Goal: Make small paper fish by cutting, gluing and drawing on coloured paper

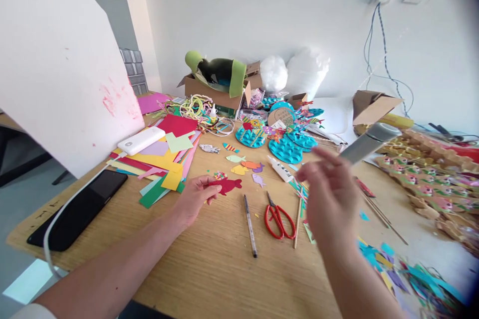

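My left hand (198,197) pinches a red paper fish (227,186) between thumb and fingers, just above the table. Beyond the fish lies a small heap of colourful bits (220,175). My right hand (331,192) is raised over the table on the right, smeared by motion, so its grip is unclear. Nearest to it is a white glue tube (280,169) lying on its side. Several cut paper fish, among them a yellow one (239,170) and a lilac one (258,180), lie in the middle. Red-handled scissors (279,222) and a pen (250,227) rest between my hands.
Coloured paper sheets (177,124), a white power bank (141,140) and a black phone (78,209) are on the left. Blue egg-tray pieces (286,149) stand at the back. A grey cylinder (368,142), thin sticks (379,212) and paper scraps (396,271) are on the right.
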A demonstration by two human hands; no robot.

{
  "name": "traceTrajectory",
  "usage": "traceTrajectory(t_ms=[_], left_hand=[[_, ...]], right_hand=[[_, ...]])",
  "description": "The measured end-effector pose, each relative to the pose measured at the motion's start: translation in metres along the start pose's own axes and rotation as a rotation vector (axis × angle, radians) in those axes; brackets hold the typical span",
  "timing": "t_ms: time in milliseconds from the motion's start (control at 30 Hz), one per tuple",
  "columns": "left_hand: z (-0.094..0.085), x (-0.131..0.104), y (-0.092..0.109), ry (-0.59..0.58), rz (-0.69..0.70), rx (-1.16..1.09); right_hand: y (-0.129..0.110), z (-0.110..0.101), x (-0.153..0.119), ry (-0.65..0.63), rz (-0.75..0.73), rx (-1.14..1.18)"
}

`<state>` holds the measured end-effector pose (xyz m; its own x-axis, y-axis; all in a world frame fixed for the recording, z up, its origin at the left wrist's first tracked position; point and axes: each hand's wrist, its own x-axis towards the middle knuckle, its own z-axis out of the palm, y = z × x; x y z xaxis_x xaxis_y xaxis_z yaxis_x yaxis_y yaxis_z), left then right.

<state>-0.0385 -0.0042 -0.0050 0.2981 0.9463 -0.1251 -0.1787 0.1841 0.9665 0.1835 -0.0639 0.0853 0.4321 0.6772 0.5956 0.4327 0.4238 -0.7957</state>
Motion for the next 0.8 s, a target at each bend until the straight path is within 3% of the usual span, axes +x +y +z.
traceTrajectory(t_ms=[100, 200, 467, 633, 800], left_hand=[[0.003, -0.003, 0.000, -0.042, -0.005, 0.007], [0.004, -0.006, -0.002, -0.117, 0.008, 0.051], [0.007, -0.011, -0.002, -0.276, -0.011, 0.133], [0.005, -0.010, -0.001, -0.271, -0.051, 0.009], [0.006, -0.011, -0.003, -0.313, -0.045, 0.090]], right_hand=[[0.023, 0.020, -0.051, -0.253, 0.162, 0.051], [0.038, 0.034, -0.079, -0.351, 0.229, 0.108], [0.044, 0.037, -0.087, -0.283, 0.331, 0.137], [0.042, 0.035, -0.087, -0.253, 0.401, 0.204], [0.042, 0.037, -0.089, -0.277, 0.422, 0.207]])
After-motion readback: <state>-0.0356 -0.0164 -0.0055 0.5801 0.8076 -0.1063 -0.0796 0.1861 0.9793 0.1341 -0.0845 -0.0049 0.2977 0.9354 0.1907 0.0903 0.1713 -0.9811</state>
